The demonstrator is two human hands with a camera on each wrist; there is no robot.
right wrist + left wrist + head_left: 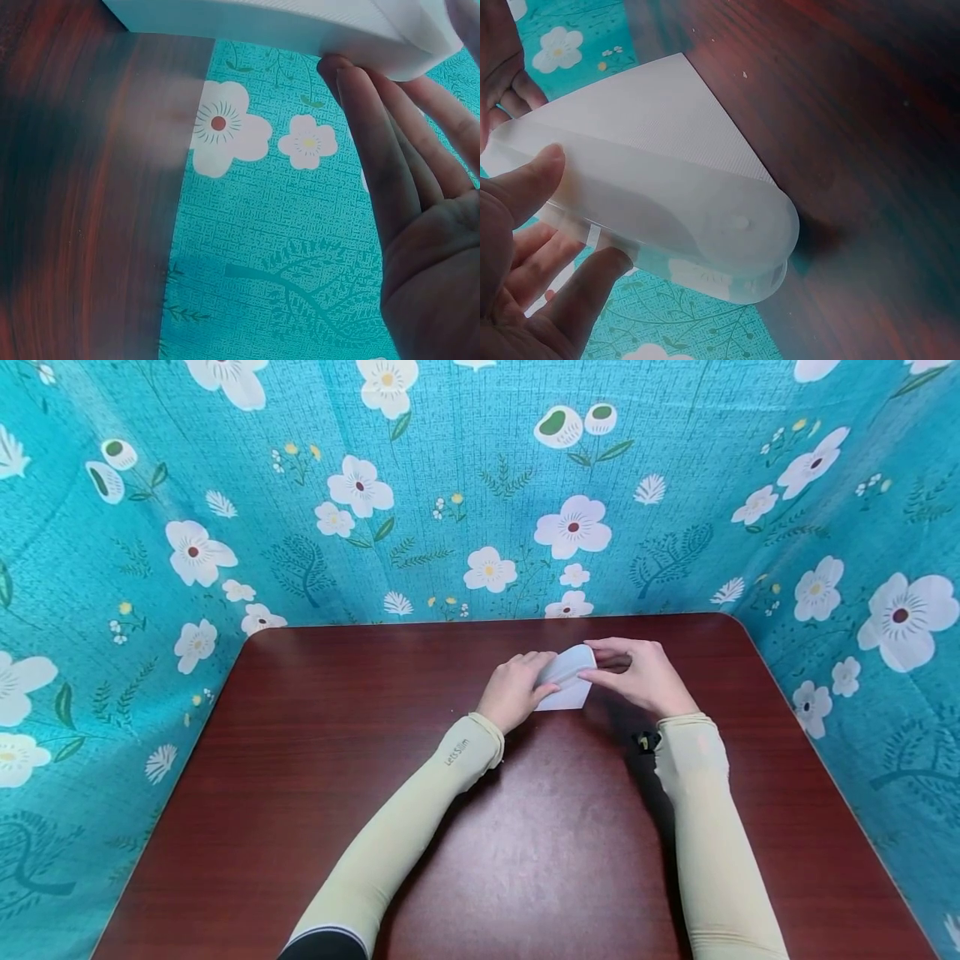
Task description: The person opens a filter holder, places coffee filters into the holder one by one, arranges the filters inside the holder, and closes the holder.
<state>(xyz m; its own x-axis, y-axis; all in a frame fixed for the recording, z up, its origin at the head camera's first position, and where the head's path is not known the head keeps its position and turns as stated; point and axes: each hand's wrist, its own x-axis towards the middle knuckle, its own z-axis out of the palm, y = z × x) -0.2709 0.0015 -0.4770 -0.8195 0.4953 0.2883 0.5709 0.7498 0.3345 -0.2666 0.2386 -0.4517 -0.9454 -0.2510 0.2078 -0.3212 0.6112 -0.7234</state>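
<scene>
A white wedge-shaped case (567, 675) with a ribbed face is held above the table's far half, between both hands. Along one side runs a translucent, round-ended plastic strip (705, 196), with a small round stud near its rounded end; I cannot tell the exact kind of item. My left hand (513, 690) grips the strip's side, thumb on top and fingers beneath. From the right, my right hand (639, 677) pinches the other end between thumb and fingers. In the right wrist view, fingers (379, 142) reach up to the case's edge (277, 34).
The dark red-brown table (337, 743) has rounded far corners. Blue flowered cloth (450, 485) hangs behind and on both sides. A small black item with a yellowish mark (645, 742) shows beside the right wrist. Tiny white specks (745, 74) lie on the tabletop.
</scene>
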